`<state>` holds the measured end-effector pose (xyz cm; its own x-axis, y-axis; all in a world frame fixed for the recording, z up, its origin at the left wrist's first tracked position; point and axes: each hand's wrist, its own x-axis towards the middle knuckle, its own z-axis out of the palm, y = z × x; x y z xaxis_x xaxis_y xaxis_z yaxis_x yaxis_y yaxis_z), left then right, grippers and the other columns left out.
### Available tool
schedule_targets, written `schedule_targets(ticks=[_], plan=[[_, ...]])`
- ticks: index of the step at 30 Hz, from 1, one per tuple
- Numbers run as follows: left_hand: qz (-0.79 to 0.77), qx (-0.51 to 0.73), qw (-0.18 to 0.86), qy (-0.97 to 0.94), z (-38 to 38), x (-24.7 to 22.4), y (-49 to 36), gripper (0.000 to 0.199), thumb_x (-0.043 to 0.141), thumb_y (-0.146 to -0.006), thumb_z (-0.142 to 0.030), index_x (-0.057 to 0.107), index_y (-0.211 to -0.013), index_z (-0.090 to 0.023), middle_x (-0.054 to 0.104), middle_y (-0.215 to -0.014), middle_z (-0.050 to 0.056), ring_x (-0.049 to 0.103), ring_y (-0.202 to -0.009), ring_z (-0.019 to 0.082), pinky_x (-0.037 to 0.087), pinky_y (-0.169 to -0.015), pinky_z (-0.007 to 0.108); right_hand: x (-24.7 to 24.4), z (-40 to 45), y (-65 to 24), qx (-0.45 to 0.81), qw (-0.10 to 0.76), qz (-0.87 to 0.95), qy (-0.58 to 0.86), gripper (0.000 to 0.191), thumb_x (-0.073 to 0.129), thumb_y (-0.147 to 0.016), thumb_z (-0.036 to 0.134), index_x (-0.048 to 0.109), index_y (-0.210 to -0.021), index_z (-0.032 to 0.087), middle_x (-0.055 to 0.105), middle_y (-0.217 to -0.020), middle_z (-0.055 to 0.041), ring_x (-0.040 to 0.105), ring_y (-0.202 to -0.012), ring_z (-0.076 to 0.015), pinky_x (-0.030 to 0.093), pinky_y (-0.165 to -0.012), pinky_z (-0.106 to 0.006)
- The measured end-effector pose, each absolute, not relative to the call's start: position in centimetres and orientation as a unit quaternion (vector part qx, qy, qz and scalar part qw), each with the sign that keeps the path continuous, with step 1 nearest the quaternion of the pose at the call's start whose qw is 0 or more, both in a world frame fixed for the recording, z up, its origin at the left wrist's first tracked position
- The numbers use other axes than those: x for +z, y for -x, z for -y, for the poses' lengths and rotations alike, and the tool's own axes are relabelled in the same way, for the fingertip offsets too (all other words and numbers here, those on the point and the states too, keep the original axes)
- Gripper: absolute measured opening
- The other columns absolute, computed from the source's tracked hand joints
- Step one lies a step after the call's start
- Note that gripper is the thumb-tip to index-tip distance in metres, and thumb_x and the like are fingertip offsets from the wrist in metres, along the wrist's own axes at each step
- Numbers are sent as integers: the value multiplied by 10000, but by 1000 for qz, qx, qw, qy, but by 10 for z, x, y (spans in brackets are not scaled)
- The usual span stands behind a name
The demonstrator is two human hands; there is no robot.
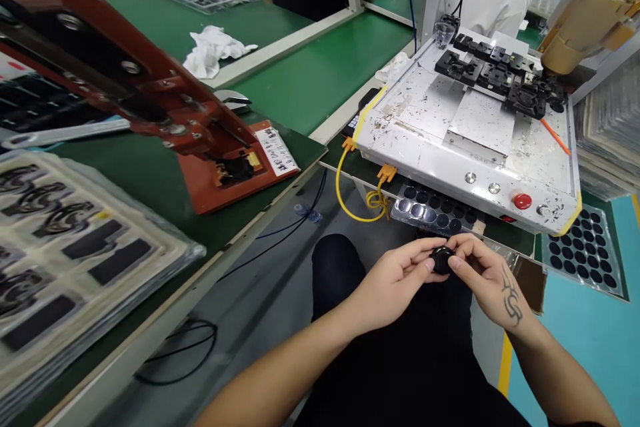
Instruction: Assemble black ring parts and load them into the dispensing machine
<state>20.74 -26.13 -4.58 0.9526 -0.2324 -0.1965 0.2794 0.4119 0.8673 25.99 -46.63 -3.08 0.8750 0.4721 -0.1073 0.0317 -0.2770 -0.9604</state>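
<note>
A small round black part is pinched between my two hands above my lap. My left hand grips its left side with thumb and fingers. On the other side, the thumb and bent fingers of my right hand hold it too. Both hands are just in front of the white bench machine, which has a red button and black fixtures on top. Under the machine's front edge lies a clear tray of black discs, close beyond my fingers.
On the left bench stands a red hand press. Stacked trays of black parts lie nearer. A second disc tray is at the right. Yellow cable loops off the machine. Two other people are behind the benches.
</note>
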Motion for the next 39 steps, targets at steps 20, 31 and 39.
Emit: schedule_targets(ticks=[20, 31, 39], plan=[[-8, -108, 794, -599, 269, -47, -204, 416, 667, -1019, -246, 679, -1425, -153, 813, -1234, 126, 804, -1112, 280, 641, -1065, 456, -34, 462, -256, 102, 527, 196, 821, 225, 669, -1042, 339, 612, -845, 246, 669, -1089, -64, 639, -975, -237, 490, -833, -379], [78, -58, 632, -769, 255, -47, -208, 584, 594, -1023, -198, 503, -1600, -212, 799, -1288, 116, 781, -1182, 267, 623, -1033, 393, -43, 463, -263, 35, 415, 346, 841, 174, 631, -1069, 270, 689, -1233, 280, 701, -1189, -109, 677, -1111, -280, 556, -973, -452], [-30, -18, 754, -656, 257, -45, -213, 448, 789, -952, -351, 653, -1346, -185, 788, -1192, 119, 789, -1031, 236, 641, -946, 353, -40, 449, -264, 112, 616, 114, 772, 293, 763, -962, 515, 682, -962, 233, 683, -787, 0, 613, -627, -150, 558, -609, -296]])
